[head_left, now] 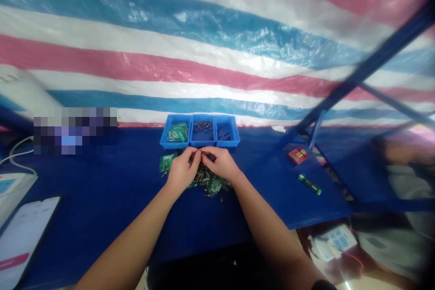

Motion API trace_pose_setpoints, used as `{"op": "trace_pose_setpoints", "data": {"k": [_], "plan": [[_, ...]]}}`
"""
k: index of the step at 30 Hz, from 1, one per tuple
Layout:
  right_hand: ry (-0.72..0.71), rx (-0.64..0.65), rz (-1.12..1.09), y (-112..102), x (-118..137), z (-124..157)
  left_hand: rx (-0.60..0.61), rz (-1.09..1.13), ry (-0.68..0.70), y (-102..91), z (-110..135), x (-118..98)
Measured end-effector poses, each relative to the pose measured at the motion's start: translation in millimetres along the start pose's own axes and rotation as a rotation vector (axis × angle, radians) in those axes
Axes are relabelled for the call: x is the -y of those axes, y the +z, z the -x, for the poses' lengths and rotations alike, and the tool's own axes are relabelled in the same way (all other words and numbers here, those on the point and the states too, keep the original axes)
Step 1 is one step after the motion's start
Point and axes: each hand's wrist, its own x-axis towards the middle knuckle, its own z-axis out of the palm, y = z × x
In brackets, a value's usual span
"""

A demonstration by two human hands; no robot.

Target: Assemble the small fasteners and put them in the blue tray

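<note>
Mixed pile of small metal parts and green packets (212, 183), lying on the blue tabletop (112, 195) at the near side of three joined bins, as I view it remotely. My left hand (182, 168) and right hand (220, 162) meet over the pile's far edge, fingers drawn narrow and fingertips gathered together; I cannot tell whether either grips a part, the spot being too small and shadowed. A loose green packet (167, 162) lies just left of the pile. Far side: the left bin (174, 145) contains green pouches (178, 132), the middle bin (203, 143) brass-coloured pieces (203, 125), the right bin (227, 143) dark slender pieces (223, 134). Likely faults, in my judgement: a small part could slip from a loose pinch and vanish among its neighbours; the bins, standing side by side, could receive a wrong piece if a release strayed across a dividing wall; a sweeping wrist could scatter strays along the pile's near edge.
</note>
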Motion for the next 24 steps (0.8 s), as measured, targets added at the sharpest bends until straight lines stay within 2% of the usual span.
{"op": "trace_pose_setpoints", "data": {"k": [24], "plan": [[-0.005, -0.004, 0.004, 1.4, -1.1, -0.2, -0.002, -0.002, -0.005, 0.4, -0.9, 1.8]]}}
